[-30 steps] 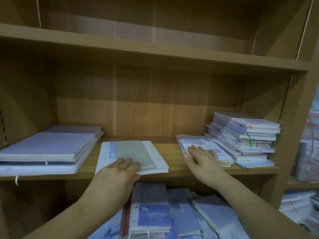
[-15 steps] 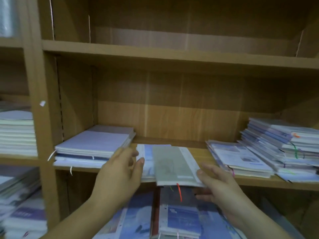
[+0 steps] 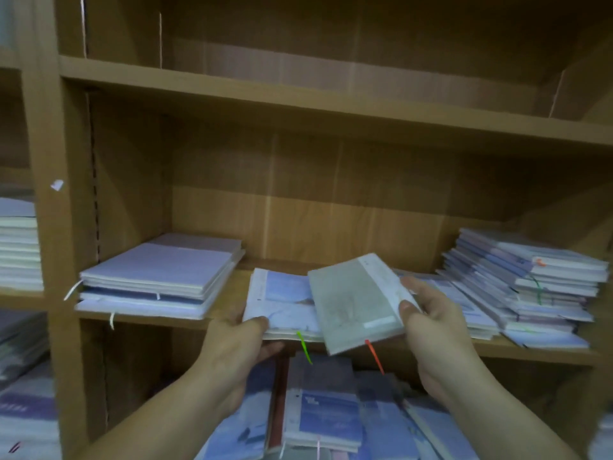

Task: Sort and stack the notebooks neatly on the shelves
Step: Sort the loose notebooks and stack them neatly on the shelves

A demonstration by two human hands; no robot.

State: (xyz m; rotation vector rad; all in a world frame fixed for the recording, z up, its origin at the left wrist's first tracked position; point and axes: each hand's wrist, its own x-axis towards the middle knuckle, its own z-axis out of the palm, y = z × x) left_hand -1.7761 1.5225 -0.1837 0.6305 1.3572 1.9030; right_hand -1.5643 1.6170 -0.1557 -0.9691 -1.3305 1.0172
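A grey-green notebook [image 3: 353, 300] with a red ribbon is tilted up off the middle shelf [image 3: 229, 293], gripped at its right edge by my right hand [image 3: 431, 323]. Under and left of it lies a pale blue notebook [image 3: 282, 300] with a green ribbon, and my left hand [image 3: 242, 340] holds its front left corner. A flat lilac stack [image 3: 159, 277] rests at the shelf's left end. At the right end sits a taller slanted stack [image 3: 530, 280], with a low pile [image 3: 464, 303] beside it.
The shelf above [image 3: 298, 101] has nothing visible on it. Below, the lower shelf holds a jumble of blue notebooks [image 3: 325, 419]. A wooden upright [image 3: 49, 194] separates the left bay, where more white stacks [image 3: 18, 247] are piled.
Both hands have closed on the two middle notebooks. The right hand has lifted and turned the grey-green one off the blue one. The view has moved closer to the shelf.
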